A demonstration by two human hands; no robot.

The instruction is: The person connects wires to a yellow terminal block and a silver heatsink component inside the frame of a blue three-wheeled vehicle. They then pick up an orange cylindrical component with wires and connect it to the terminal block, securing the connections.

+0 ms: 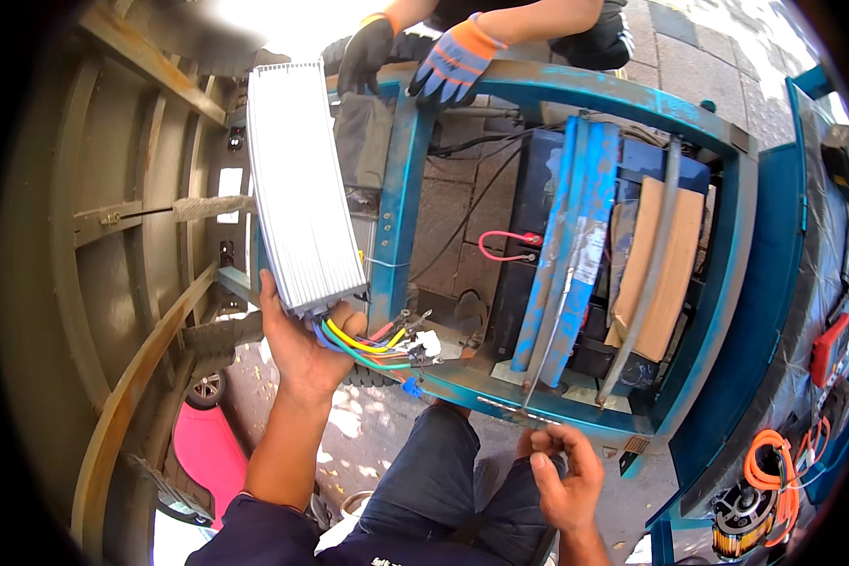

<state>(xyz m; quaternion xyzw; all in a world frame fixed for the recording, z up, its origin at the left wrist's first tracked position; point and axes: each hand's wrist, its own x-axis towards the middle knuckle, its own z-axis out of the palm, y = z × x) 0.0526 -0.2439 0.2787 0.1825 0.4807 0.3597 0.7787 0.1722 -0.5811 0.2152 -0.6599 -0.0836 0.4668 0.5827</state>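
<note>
My left hand (307,344) grips the lower end of a long white finned metal housing (302,184), tilted across the blue steel frame's left part. Yellow, green, blue and red wires (368,349) hang from that end, with a white connector (427,344). My right hand (561,476) is low at the right, fingers loosely bent and thumb apart, with nothing visible in them, just below a thin metal bar (514,413) on the frame's front rail (443,387). Inside the frame are dark batteries (524,198), blue rusty beams (590,170) and a cardboard piece (656,264).
Another person's gloved hands (453,61) rest at the frame's far edge. A grey metal body panel (113,283) stands left, a pink object (203,453) below it. A blue open panel with tools (825,349) and a motor (745,519) is at right.
</note>
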